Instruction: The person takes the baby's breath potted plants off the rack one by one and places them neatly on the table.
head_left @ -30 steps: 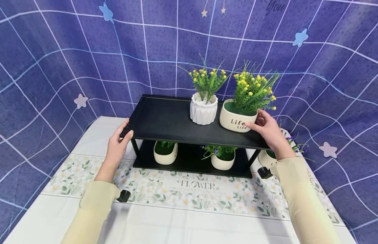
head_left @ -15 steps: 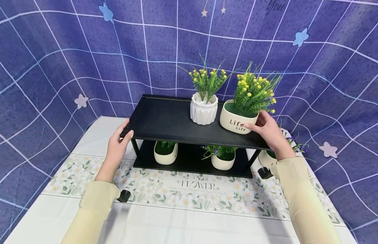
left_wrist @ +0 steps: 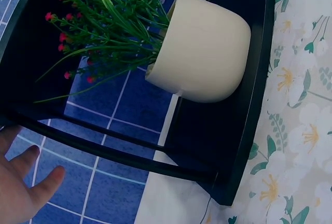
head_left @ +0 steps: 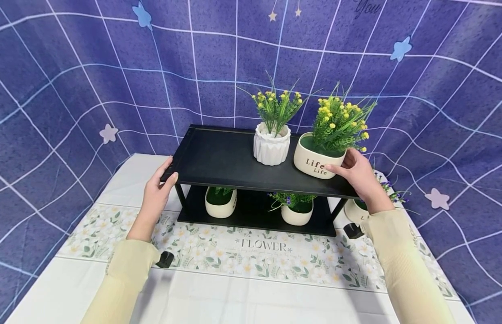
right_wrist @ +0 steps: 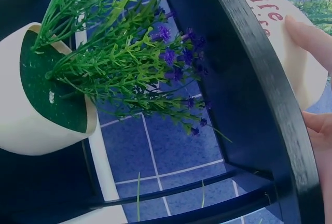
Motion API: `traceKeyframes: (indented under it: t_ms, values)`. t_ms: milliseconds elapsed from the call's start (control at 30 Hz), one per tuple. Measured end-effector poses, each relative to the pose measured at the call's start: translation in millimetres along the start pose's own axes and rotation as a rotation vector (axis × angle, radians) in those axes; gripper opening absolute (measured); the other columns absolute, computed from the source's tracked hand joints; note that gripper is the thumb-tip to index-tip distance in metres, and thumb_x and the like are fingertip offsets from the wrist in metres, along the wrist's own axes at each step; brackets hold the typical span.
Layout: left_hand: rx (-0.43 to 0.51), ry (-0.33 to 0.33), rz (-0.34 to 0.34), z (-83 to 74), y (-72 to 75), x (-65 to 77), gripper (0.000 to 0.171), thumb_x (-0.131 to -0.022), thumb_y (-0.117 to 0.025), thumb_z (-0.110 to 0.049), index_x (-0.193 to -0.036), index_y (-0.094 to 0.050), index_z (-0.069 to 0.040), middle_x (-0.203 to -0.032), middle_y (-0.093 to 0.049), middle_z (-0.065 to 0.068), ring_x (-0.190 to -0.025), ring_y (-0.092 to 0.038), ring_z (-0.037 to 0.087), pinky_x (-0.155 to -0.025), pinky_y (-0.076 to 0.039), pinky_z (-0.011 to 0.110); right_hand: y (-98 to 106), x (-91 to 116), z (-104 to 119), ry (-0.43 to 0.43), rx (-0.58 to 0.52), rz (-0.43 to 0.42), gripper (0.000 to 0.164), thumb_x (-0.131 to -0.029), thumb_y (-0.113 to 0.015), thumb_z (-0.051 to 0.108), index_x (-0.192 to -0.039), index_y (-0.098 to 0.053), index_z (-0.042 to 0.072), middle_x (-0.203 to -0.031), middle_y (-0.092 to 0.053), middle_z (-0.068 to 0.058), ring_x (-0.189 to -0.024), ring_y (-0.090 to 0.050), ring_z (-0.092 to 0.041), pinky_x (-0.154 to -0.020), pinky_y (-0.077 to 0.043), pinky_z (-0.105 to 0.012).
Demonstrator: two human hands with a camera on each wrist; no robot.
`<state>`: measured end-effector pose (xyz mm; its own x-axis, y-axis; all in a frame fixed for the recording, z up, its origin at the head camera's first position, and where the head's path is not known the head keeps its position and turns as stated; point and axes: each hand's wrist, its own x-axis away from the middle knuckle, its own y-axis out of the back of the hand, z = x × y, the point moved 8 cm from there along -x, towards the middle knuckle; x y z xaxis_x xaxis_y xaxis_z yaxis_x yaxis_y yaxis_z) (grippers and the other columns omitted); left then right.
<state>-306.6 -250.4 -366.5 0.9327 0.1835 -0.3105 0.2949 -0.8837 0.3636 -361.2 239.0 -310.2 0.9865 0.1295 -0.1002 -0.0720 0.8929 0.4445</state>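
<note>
Right hand [head_left: 361,176] pinches a cream "Life" planter [head_left: 309,157] atop a black two-tier shelf [head_left: 218,155]. Left hand [head_left: 154,191] — fingers loosely spread — touches the shelf's end.

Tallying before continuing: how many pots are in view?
5: fluted pot on top shelf; "Life" pot in right hand; left pot and right pot on lower shelf; partly covered pot, far right. More may be hidden.

Black rectangular two-tier shelf [head_left: 218,153]: matt, edge grained like wood. Cream oval "Life" pot [head_left: 313,158]: smooth, ceramic-looking. White round pot [head_left: 271,149]: matt, ridged. Blue-purple grid-patterned backdrop [head_left: 214,54]: rippled cloth.
</note>
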Motion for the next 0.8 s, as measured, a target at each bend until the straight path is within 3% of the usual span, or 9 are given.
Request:
traceKeyframes:
  t_ms: [133, 200, 267, 333, 400, 533, 700, 800]
  values:
    - [0.007, -0.002, 0.010, -3.1, -2.5, -0.4, 0.053, -0.101, -0.052, -0.026, -0.151, -0.037, -0.017, -0.157, -0.035, 0.004, -0.143, -0.035, 0.023, -0.098, -0.038, 0.015, 6, 4, -3, -0.022, 0.013, -0.033, 0.085, -0.088, -0.071, 0.034, -0.152, -0.025, 0.003, -0.153, -0.036, -0.020, -0.140, -0.039, -0.034, -0.114, -0.035, -0.043]
    - [0.008, 0.004, 0.016, -11.8, -3.6, 2.3, 0.053, -0.101, -0.052, -0.021, -0.150, -0.037, -0.013, -0.156, -0.035, 0.007, -0.143, -0.034, 0.025, -0.094, -0.036, 0.010, 10, 6, -5, -0.031, 0.023, -0.043, 0.085, -0.088, -0.071, 0.034, -0.152, -0.025, 0.003, -0.154, -0.035, -0.021, -0.140, -0.038, -0.034, -0.114, -0.035, -0.044]
    - [0.008, 0.009, 0.021, -22.2, -4.1, 6.0, 0.052, -0.101, -0.051, -0.018, -0.150, -0.036, -0.008, -0.156, -0.034, 0.010, -0.143, -0.034, 0.027, -0.092, -0.035, 0.007, 15, 9, -6, -0.032, 0.049, -0.064, 0.081, -0.087, -0.072, 0.035, -0.150, -0.030, 0.003, -0.148, -0.043, -0.018, -0.136, -0.046, -0.028, -0.113, -0.037, -0.043]
    - [0.010, 0.022, 0.024, -27.1, -4.2, 7.8, 0.053, -0.101, -0.051, -0.016, -0.150, -0.035, -0.006, -0.157, -0.033, 0.011, -0.143, -0.033, 0.028, -0.097, -0.036, 0.012, 20, 13, -6, -0.035, 0.071, -0.081, 0.077, -0.087, -0.071, 0.036, -0.147, -0.034, 0.004, -0.141, -0.049, -0.013, -0.130, -0.050, -0.022, -0.112, -0.038, -0.042]
    - [0.008, 0.020, 0.016, -23.8, -3.8, 7.0, 0.052, -0.101, -0.051, -0.018, -0.150, -0.036, -0.008, -0.157, -0.034, 0.009, -0.143, -0.033, 0.027, -0.099, -0.037, 0.016, 27, 18, -6, -0.022, 0.102, -0.104, 0.072, -0.087, -0.071, 0.036, -0.143, -0.039, 0.003, -0.127, -0.056, -0.001, -0.117, -0.055, -0.009, -0.109, -0.042, -0.035]
    - [0.000, 0.011, 0.001, -4.0, -2.3, 0.3, 0.052, -0.101, -0.052, -0.025, -0.150, -0.037, -0.018, -0.157, -0.035, 0.003, -0.142, -0.035, 0.021, -0.102, -0.039, 0.023, 44, 31, -8, -0.002, 0.153, -0.141, 0.059, -0.088, -0.071, 0.035, -0.133, -0.047, 0.006, -0.107, -0.052, 0.016, -0.099, -0.051, 0.010, -0.095, -0.046, -0.016]
    - [-0.022, 0.002, -0.003, -0.7, 0.1, 0.2, 0.054, -0.101, -0.051, -0.031, -0.151, -0.036, -0.019, -0.157, -0.035, 0.003, -0.143, -0.035, 0.023, -0.106, -0.039, 0.037, 65, 48, -14, 0.020, 0.187, -0.172, 0.031, -0.088, -0.071, 0.028, -0.107, -0.049, 0.017, -0.092, -0.052, 0.019, -0.087, -0.052, 0.010, -0.078, -0.043, -0.007]
    - [-0.032, -0.002, -0.008, -1.0, 1.4, 0.7, 0.054, -0.101, -0.051, -0.033, -0.151, -0.036, -0.019, -0.156, -0.036, 0.004, -0.142, -0.035, 0.024, -0.105, -0.040, 0.032, 75, 58, -18, 0.048, 0.157, -0.173, 0.024, -0.088, -0.071, 0.018, -0.097, -0.048, 0.015, -0.083, -0.052, 0.021, -0.080, -0.053, 0.009, -0.072, -0.043, -0.006]
